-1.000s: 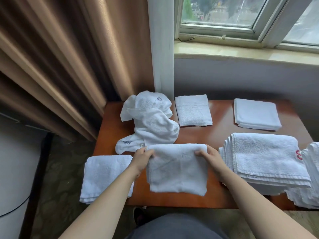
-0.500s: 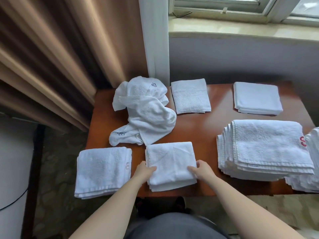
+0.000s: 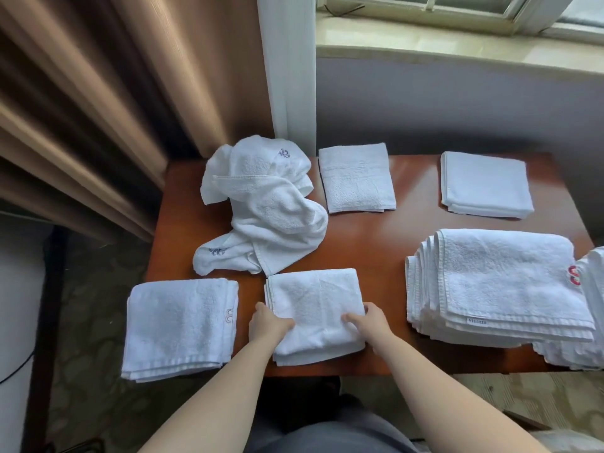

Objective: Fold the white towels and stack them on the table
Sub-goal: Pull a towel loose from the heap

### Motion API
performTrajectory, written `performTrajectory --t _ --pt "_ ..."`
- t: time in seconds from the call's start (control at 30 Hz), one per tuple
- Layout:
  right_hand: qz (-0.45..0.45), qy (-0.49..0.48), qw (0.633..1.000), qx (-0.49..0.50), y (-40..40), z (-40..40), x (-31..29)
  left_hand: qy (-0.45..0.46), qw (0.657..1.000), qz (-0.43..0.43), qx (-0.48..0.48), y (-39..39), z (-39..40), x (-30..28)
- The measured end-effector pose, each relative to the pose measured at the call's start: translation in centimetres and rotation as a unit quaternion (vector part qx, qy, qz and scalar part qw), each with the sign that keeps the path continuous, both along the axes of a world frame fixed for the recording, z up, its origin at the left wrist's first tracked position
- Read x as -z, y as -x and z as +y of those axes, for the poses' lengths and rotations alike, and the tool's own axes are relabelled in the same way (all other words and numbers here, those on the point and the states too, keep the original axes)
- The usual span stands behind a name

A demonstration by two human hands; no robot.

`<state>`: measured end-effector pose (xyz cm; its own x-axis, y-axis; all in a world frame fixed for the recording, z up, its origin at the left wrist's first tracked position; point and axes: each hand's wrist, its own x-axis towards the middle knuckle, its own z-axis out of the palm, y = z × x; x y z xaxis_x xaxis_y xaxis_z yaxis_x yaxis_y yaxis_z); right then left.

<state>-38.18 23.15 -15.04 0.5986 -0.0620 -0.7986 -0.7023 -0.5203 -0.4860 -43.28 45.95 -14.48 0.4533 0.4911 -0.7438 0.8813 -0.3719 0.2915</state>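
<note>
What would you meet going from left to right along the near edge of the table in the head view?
Folded towel hanging over the left corner → left hand → folded towel under both hands → right hand → tall stack of folded towels.

Brown curtain (image 3: pixel 108 103) hangs in heavy vertical folds along the left, reaching down past the far left corner. White sheer strip (image 3: pixel 287 70) hangs just beside it, at the window edge. Pale stone windowsill (image 3: pixel 457 50) runs across the top right under a white window frame (image 3: pixel 483 14). Grey wall (image 3: pixel 457 106) below the sill. Patterned carpet (image 3: pixel 94 338) covers the floor, left and below.
</note>
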Motion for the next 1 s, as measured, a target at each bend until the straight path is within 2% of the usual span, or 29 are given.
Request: performTrajectory --t 0.23,0.33,0.43,0.57,0.67,0.87,1.0 --pt "0.050 -0.049 0.996 0.057 -0.5 0.5 -0.1 -0.009 0.998 -0.031 0.053 0.2 -0.2 0.4" --pt "0.049 -0.052 0.996 0.049 -1.3 0.4 -0.9 0.066 0.996 -0.043 0.038 0.1 0.2 0.4" --pt "0.037 -0.076 0.994 0.065 -1.7 0.1 -1.8 0.187 0.977 -0.080 -0.068 0.1 0.3 -0.6" --pt "0.006 -0.168 0.983 0.073 -1.8 -0.6 -3.6 0.266 0.937 -0.148 -0.171 0.1 1.3 -3.0" --pt "-0.008 -0.248 0.966 0.069 -1.6 -0.2 -5.3 0.305 0.918 -0.192 -0.167 0.0 2.7 -5.5" --pt "-0.016 -0.349 0.935 0.065 -0.8 3.3 -8.4 0.266 0.906 -0.291 -0.157 1.2 6.3 -10.4" --pt "-0.034 -0.354 0.934 0.031 -1.1 7.2 -10.9 0.225 0.903 -0.320 -0.177 2.4 9.4 -12.3"
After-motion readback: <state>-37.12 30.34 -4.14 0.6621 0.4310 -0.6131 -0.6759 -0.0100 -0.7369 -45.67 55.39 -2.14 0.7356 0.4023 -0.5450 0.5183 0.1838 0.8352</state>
